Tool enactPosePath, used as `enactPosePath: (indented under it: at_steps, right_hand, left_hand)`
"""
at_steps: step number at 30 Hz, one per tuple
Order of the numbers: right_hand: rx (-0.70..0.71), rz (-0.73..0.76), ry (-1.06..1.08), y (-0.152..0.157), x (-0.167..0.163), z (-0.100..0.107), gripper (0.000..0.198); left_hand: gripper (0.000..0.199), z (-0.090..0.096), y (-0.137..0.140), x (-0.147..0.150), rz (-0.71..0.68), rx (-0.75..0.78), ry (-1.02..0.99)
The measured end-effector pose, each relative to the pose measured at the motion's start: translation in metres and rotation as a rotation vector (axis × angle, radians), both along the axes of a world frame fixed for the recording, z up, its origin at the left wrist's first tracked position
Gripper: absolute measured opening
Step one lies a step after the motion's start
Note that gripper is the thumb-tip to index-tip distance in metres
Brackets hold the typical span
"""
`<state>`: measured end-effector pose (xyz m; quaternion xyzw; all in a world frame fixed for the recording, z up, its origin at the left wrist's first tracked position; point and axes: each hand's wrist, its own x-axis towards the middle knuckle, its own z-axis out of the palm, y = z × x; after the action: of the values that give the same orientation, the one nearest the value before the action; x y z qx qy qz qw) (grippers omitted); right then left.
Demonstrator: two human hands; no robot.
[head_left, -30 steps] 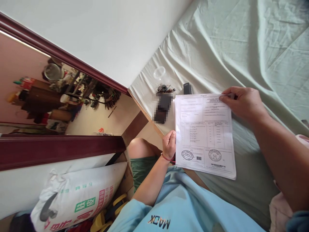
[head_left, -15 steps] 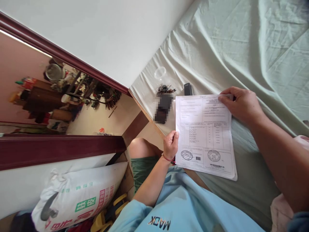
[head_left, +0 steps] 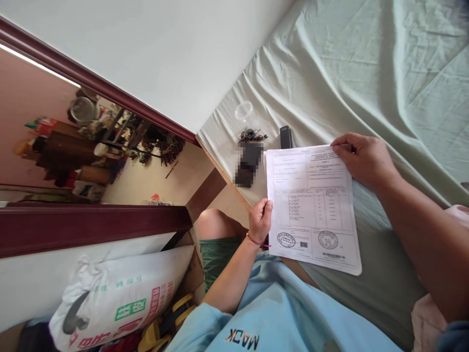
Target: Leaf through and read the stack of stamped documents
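Observation:
A stack of printed paper sheets (head_left: 309,210) with round and oval stamps lies over my lap and the bed edge. My left hand (head_left: 260,219) grips its left edge, thumb on top. At the upper right corner, my right hand (head_left: 366,159) pinches the sheets between thumb and fingers. Just beyond the papers is a black box-like object (head_left: 286,137), partly covered by their top edge. Left of it lie a bunch of keys (head_left: 251,135) and a dark, blurred-out item (head_left: 249,165). A clear plastic cup (head_left: 245,112) lies behind the keys.
A pale green sheet (head_left: 348,83) with folds covers the bed, which meets a white wall (head_left: 154,54). To the left, a dark red door frame (head_left: 91,222) opens onto a cluttered room. A white printed sack (head_left: 124,298) leans at the lower left.
The top sheet has shifted slightly down and to the right, its upper edge now a little lower. Both hands keep their hold, nearly in the same places.

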<state>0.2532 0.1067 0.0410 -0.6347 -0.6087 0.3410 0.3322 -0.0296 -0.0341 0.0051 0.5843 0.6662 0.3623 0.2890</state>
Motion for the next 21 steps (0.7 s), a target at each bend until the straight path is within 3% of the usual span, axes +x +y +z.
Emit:
enactPosePath:
  at_steps: [6,11,15,21]
  right_hand:
    - [0.040,0.005,-0.084,0.001,0.000,-0.005,0.020]
    - [0.386,0.045,-0.314,-0.003,-0.009,-0.013,0.028]
    - [0.586,0.172,-0.244,-0.013,-0.024,-0.012,0.035]
    - [0.625,0.320,-0.136,-0.021,-0.039,-0.004,0.038]
  left_hand:
    - [0.049,-0.001,-0.003,0.000,-0.013,0.064,0.121]
    - [0.044,-0.007,-0.006,-0.001,-0.052,0.170,0.224]
    - [0.045,-0.009,-0.007,-0.001,-0.126,0.237,0.249]
    - [0.047,-0.008,-0.008,0.000,-0.181,0.257,0.230]
